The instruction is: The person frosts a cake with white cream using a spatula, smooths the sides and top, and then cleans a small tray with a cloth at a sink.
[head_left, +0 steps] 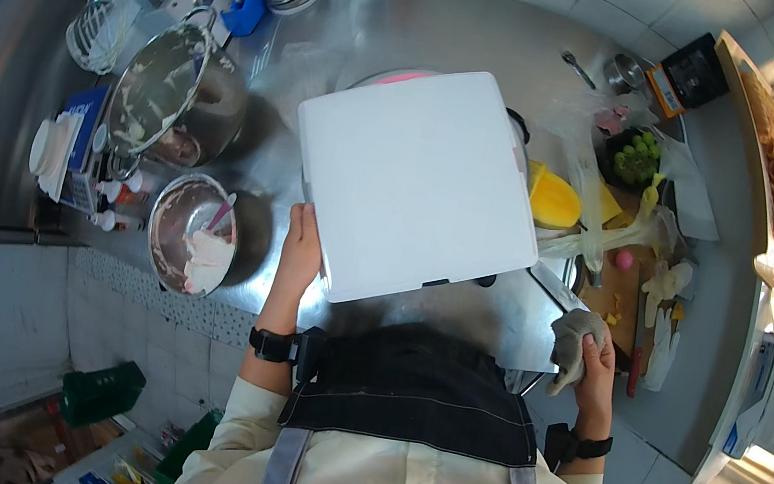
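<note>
A large white square panel with rounded corners (416, 186) is tilted in front of me above the steel worktop. My left hand (302, 254) grips its near left edge, with some fingers hidden behind it. A crumpled grey cloth (571, 342) is in my right hand (598, 367), beside the worktop's front edge. From the cloth a flat metal blade (552, 286) sticks out toward the panel; its handle is hidden. Behind the panel, only the edge of something pink (408, 77) shows.
On the left stand a mixing bowl smeared with cream (157, 94) and a smaller bowl of cream with a spatula (193, 237). A yellow mango-like piece (554, 200), green grapes (637, 158), a wooden cutting board (632, 291) and discarded gloves (662, 346) lie on the right.
</note>
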Available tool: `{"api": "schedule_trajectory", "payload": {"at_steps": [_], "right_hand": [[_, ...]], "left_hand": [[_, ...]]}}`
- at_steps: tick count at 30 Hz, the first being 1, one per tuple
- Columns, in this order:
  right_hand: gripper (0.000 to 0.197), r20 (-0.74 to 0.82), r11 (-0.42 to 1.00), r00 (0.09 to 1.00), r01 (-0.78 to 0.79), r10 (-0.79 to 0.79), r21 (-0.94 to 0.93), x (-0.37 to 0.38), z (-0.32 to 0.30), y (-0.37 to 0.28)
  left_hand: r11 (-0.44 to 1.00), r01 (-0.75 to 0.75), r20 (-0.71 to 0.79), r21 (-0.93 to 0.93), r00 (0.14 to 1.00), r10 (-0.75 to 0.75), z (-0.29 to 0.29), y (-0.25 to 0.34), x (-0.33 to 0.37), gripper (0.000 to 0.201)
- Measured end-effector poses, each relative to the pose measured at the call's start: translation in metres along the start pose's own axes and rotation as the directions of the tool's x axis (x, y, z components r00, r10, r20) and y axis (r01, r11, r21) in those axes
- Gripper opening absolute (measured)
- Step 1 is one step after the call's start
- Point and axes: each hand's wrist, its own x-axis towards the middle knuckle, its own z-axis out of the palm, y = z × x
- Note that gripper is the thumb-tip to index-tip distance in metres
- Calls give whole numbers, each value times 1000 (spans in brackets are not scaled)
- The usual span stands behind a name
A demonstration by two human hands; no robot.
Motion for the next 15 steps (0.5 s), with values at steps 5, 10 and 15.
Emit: {"api": "schedule_trajectory", "payload": {"at_steps": [5,10,15], "right_hand": [[34,-24,990,997,77,-75,121,-10,11,8],[47,-119,960,981,179,-156,217,-48,26,14],[44,-293,849,892,429,-345,309,-125,52,28]], "left_hand": [[981,25,-162,-192,985,-57,-29,19,-12,31],[766,-459,-89,-451,877,473,-51,94,-37,18],[787,-133,607,-603,563,561,9,128,-66,51]]}}
